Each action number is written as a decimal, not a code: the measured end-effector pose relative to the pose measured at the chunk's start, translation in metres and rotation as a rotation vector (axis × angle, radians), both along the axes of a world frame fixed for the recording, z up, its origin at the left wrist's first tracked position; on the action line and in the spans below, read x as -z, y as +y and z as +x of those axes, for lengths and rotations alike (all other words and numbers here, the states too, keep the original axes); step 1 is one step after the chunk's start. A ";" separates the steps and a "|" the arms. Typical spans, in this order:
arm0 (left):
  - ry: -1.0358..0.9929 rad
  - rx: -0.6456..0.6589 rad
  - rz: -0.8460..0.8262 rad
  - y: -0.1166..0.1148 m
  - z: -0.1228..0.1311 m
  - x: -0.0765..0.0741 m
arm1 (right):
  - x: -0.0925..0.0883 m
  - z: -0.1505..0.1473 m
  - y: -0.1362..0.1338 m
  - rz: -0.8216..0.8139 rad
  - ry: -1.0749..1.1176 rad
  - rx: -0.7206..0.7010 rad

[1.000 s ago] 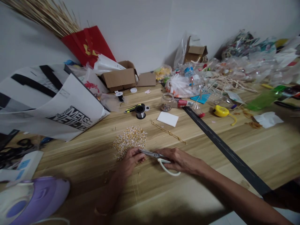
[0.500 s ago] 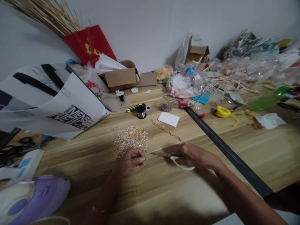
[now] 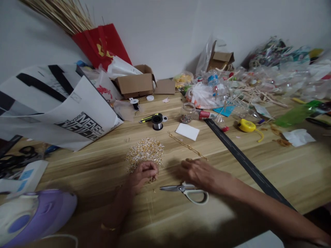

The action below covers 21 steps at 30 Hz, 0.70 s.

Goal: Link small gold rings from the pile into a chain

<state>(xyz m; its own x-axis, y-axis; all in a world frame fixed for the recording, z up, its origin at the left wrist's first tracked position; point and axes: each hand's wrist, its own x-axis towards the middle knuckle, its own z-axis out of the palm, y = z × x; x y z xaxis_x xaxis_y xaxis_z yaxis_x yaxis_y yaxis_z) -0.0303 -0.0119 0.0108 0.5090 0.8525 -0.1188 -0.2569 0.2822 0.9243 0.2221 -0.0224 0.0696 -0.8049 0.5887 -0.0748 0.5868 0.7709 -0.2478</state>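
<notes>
My left hand [image 3: 147,173] is closed in a pinch at the near edge of a heap of small gold and silver pins [image 3: 144,151]. Whatever sits between its fingertips is too small to make out. White-handled scissors [image 3: 198,199] lie on the table, blades pointing left. Just beyond them hovers my right hand [image 3: 198,173], blurred, its fingers turned down and partly hidden. A thin gold chain [image 3: 187,146] stretches over the wood past that hand. One tiny gold piece [image 3: 154,190] rests close to the scissor tips.
A wire spool [image 3: 157,122], a yellow-black cutter [image 3: 147,118], a glass jar of beads [image 3: 186,115] and a white pad [image 3: 187,131] stand farther back. A yellow tape measure [image 3: 247,125] is on the right. A purple iron [image 3: 55,213] and large white bag [image 3: 77,120] occupy the left.
The scissors have left my right hand and now lie on the table, nearer to me. My right hand has shifted left, away from the handles. The left hand keeps its pinch.
</notes>
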 end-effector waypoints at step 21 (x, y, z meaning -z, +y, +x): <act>0.036 -0.115 -0.068 0.001 0.005 -0.004 | 0.047 -0.047 0.082 0.067 0.234 -0.183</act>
